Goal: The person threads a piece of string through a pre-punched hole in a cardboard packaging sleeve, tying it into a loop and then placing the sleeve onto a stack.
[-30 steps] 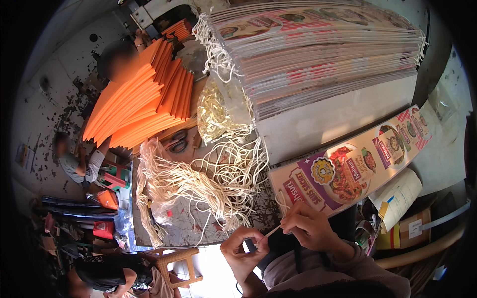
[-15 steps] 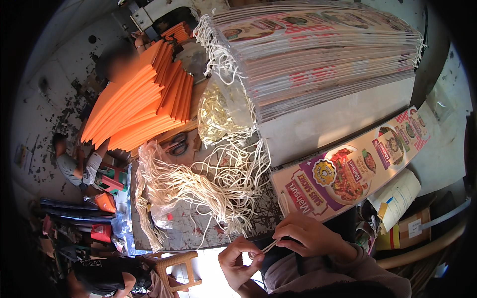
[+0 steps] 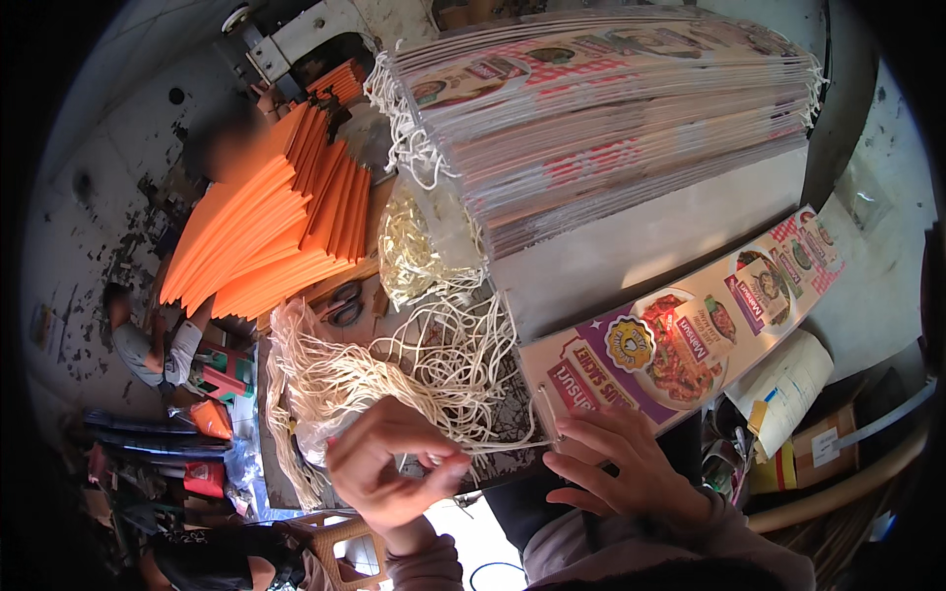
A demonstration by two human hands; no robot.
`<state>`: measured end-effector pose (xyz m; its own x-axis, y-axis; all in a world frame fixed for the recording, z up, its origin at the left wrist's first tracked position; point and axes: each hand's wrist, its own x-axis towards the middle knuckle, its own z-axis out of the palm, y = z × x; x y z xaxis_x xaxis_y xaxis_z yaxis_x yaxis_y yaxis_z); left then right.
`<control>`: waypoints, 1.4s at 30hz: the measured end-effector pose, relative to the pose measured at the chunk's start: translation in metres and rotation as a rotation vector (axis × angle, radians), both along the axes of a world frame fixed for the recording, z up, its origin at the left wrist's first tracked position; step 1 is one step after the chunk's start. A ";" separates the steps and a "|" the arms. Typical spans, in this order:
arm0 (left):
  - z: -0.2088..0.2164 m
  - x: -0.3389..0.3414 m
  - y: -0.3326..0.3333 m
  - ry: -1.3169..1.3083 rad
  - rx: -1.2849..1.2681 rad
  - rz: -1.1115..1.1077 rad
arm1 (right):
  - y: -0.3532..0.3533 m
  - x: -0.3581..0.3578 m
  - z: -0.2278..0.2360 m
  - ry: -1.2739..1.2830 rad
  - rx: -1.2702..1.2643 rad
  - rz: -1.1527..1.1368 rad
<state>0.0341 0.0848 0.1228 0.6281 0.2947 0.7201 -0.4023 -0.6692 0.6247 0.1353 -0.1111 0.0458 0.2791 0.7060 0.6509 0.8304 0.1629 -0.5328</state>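
Cream cotton cord runs taut from my left hand, whose grip is pinched shut on one end of it, across to the near end of the flat printed bag at my 3 o'clock. My right hand lies spread, fingers open, pressing that end of the bag down on the desk; it grips nothing. The cord seems to enter a hole near the bag's short edge, though the spot is too small for me to be sure.

Judging by how things lie, this bag is only part-way strung: one cord end in hand, no finished loop visible on it. At 12 o'clock the tall stack of printed bags shows cord handles hanging from its left edge, so I take much of the work as done. The loose heap of cut cords at 10 o'clock is large, so plenty is left.

Room is tight. The bag's near corner overhangs the desk edge just by my right hand. The cord heap crowds my left, with scissors and orange sheets beyond it. Open space is mostly the pale strip between stack and bag.
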 end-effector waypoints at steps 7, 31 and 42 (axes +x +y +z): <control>-0.015 0.026 0.025 -0.514 0.031 -0.161 | -0.063 0.046 -0.007 -0.458 -0.142 -0.838; -0.043 0.052 0.054 -0.059 -0.471 0.318 | -0.014 0.194 0.051 -0.475 -0.058 -0.603; -0.065 0.074 0.041 0.210 0.023 0.251 | -0.015 0.116 0.027 -0.333 -0.095 -0.444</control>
